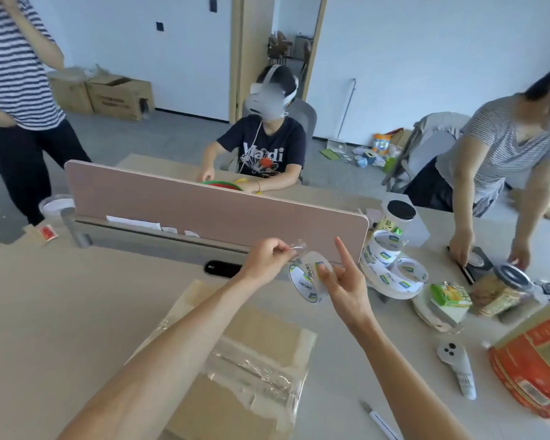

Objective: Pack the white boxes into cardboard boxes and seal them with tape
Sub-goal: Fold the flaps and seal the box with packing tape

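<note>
The cardboard box (261, 331) is cut by the lower edge and partly covered by a forearm (178, 354) — the tape roll (305, 279) is partly hidden by the right hand (346, 290).

Both bare forearms reach up from the lower edge and converge mid-frame, held raised. The left hand (267, 260) is curled, thumb and forefinger pinching the loose end of a tape roll (304, 281). The right hand (346, 284) holds that roll with its lower fingers (the index finger sticks straight up), wrist bent slightly back.
</note>
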Action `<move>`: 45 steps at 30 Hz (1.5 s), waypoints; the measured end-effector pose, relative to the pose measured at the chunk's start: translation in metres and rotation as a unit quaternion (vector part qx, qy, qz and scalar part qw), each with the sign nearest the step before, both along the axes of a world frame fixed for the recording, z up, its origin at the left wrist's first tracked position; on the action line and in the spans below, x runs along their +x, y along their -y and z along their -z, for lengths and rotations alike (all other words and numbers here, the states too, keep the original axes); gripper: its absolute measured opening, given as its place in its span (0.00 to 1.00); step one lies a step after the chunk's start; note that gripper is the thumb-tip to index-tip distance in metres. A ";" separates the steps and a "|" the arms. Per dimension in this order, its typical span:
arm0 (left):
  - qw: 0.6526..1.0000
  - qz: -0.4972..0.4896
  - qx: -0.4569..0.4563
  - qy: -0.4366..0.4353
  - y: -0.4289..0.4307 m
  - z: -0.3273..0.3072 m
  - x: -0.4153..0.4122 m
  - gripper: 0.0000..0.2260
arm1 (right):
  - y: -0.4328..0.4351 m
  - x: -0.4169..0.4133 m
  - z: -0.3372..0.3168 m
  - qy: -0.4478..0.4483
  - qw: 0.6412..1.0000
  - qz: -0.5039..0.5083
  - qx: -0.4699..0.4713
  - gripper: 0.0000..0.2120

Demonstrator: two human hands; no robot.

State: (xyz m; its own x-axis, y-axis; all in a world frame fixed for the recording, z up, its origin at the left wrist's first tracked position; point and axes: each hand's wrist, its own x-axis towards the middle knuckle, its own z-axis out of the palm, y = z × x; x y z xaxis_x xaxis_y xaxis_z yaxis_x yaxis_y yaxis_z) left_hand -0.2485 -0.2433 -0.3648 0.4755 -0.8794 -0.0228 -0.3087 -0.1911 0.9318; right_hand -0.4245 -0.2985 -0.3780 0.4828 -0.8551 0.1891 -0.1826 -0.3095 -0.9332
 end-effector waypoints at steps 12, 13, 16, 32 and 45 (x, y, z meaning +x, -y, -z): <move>0.989 0.108 -0.001 0.103 0.132 -0.022 -0.017 0.05 | 0.083 -0.014 -0.012 -0.027 0.987 0.158 0.033 0.35; 0.986 0.113 -0.005 0.125 0.138 -0.027 -0.016 0.05 | 0.089 -0.012 -0.013 -0.031 0.985 0.162 0.044 0.34; 0.977 0.117 -0.032 0.175 0.152 -0.043 -0.015 0.06 | 0.102 -0.008 -0.013 -0.041 0.981 0.173 0.077 0.30; 0.957 0.127 0.011 0.260 0.212 -0.041 -0.020 0.13 | 0.122 0.011 0.004 -0.018 0.949 0.244 0.198 0.28; 0.900 0.102 0.022 0.423 0.227 -0.018 -0.024 0.15 | 0.135 0.018 0.024 -0.019 0.946 0.233 0.223 0.29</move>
State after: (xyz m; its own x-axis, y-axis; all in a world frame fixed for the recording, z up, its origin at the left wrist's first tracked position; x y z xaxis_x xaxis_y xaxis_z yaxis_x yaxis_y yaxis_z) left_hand -0.2724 -0.4704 -0.3470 0.1668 -0.9576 0.2350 -0.9371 -0.0798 0.3399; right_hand -0.4066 -0.4339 -0.4016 0.0325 -0.9675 -0.2507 -0.2386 0.2361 -0.9420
